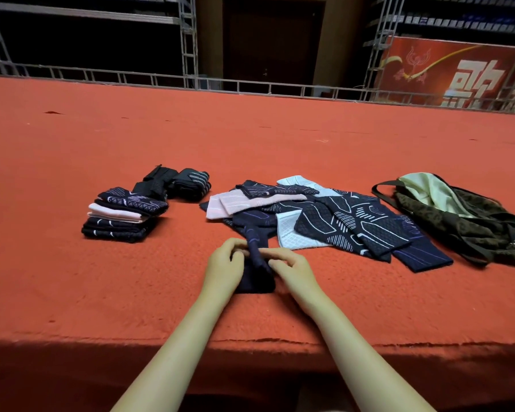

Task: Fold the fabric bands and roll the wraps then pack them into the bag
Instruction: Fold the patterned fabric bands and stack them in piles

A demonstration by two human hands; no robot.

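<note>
A dark navy fabric band (257, 278) lies near the front edge, its far end trailing up into a loose pile of navy, pink and pale blue bands (324, 221). My left hand (225, 267) and my right hand (292, 270) both pinch this band from either side. A stack of folded bands (122, 215) sits at the left, with rolled black wraps (173, 182) behind it. The open dark patterned bag (458, 215) with a pale lining lies at the right.
Everything rests on an orange-red cloth-covered surface (101, 292) whose front edge runs across below my forearms. Metal truss railings (188, 55) and a red banner (458, 72) stand beyond the far edge.
</note>
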